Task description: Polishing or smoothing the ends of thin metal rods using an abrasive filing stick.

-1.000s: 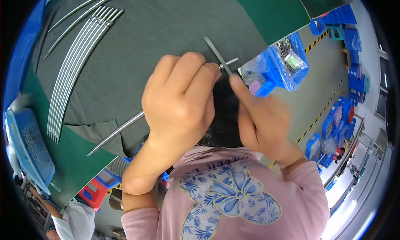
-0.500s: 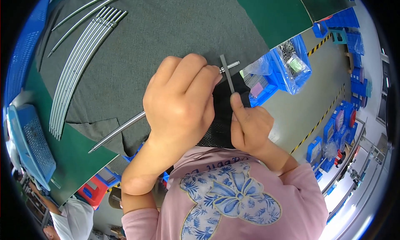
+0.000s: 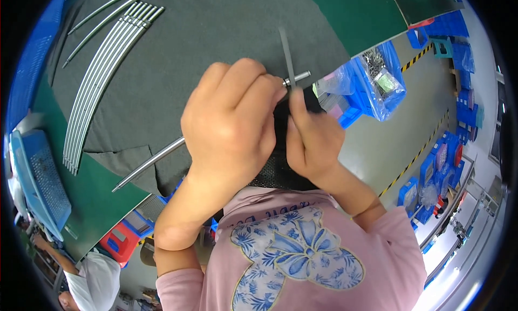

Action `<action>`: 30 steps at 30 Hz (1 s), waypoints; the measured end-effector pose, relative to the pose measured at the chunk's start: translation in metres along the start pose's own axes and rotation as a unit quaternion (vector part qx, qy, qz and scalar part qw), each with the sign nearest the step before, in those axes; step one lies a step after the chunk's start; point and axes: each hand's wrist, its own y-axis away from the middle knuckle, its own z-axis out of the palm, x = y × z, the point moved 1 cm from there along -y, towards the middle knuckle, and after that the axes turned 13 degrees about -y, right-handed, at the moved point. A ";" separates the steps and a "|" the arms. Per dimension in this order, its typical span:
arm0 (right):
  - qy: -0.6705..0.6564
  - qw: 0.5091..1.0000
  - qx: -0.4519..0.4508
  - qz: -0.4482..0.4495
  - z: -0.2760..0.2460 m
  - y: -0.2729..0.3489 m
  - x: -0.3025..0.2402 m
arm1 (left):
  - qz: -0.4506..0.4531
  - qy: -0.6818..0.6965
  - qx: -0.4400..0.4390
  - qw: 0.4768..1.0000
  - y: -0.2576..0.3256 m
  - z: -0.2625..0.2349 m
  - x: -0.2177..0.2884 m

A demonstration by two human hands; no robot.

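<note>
My left hand [image 3: 229, 114] is closed round a shiny metal rod [image 3: 148, 164], which slants from the lower left up to its stepped tip right of my fingers. In my right hand [image 3: 315, 138] a thin, flat grey strip, which looks like a file [image 3: 286, 51], is pinched between thumb and fingers. The file crosses the rod just short of its tip and seems to touch it. Beyond my left hand, a row of several similar metal rods [image 3: 102, 79] lies side by side on the grey cloth [image 3: 216, 25].
Two longer rods [image 3: 102, 27] lie at the far left. Blue baskets [image 3: 46, 181] stand along the table's left edge. A blue bin [image 3: 391, 97] with small metal parts in bags is at the right. A person in white [image 3: 97, 276] is at the lower left, near a red bin [image 3: 120, 243].
My right hand has moved up and slightly left, pushing the file farther across the rod. My left hand and the rod have shifted slightly.
</note>
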 end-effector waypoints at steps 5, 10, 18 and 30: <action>0.021 1.000 -0.015 0.000 -0.004 0.009 0.003 | -0.016 0.006 -0.010 1.000 -0.003 -0.003 0.005; 0.017 1.000 -0.006 0.009 -0.002 0.010 -0.001 | -0.015 0.015 -0.014 1.000 -0.003 -0.004 0.002; 0.039 0.996 -0.074 0.029 -0.023 -0.018 -0.014 | -0.008 0.022 -0.009 1.000 -0.004 -0.005 0.004; 0.033 0.994 -0.091 0.058 -0.037 0.015 -0.016 | -0.011 0.016 -0.002 1.000 -0.002 0.001 0.004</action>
